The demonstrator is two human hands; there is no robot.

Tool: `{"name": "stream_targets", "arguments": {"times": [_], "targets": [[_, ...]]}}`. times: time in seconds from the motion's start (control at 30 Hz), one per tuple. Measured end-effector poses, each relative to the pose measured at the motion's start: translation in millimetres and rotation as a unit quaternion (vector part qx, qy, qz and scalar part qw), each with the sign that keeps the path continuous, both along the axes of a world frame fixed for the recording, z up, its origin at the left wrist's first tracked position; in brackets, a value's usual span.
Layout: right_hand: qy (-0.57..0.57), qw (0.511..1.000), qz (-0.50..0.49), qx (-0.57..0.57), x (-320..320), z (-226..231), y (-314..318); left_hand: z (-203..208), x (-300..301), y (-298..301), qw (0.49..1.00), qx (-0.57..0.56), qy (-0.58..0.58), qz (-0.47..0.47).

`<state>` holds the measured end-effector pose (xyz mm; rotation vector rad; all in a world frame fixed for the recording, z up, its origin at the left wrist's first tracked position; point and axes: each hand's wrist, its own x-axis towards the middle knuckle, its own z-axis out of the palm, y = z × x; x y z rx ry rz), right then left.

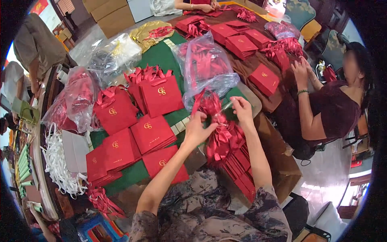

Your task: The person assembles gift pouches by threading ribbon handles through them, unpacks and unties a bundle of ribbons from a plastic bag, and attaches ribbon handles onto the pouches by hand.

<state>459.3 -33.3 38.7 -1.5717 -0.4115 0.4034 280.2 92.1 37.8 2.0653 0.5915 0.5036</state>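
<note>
A bundle of glossy red ribbons (225, 141) lies in front of me, gathered at a narrow waist. My left hand (197, 130) is closed on the left side of this bundle, thumb and fingers at the gathered part. To the right, my right hand (242, 109) pinches what looks like a thin clear plastic strip, which runs toward the bundle. Under and beside the ribbons are stacked red paper bags (238, 169), edges toward me. Just beyond my hands sits a clear plastic bag (207, 60) with more red ribbons inside.
Red gift bags (153, 131) lie in stacks on the green table covering (133, 174) to my left. White ribbons (60, 161) are heaped farther left. A co-worker (334, 101) sits at right, handling red ribbons by more red bags (264, 80). Another person's hands (205, 7) are at the far side.
</note>
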Motion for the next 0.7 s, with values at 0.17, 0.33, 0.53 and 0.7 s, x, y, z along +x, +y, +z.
{"name": "stream_targets", "arguments": {"times": [0.17,0.33,0.53,0.7], "targets": [[0.154,0.984,-0.036,0.08,-7,17,-1,-13,7,-14,0.995,-0.025,0.087,0.033],[0.116,0.975,-0.014,0.187,-9,37,-14,-20,11,-10,0.996,-0.023,0.081,0.017],[0.141,0.965,-0.037,0.217,9,24,-29,-13,18,-12,0.993,-0.09,0.081,0.0],[0.055,0.986,-0.108,0.112,33,-19,-49,-13,31,-31,0.995,0.018,0.096,-0.017]]}}
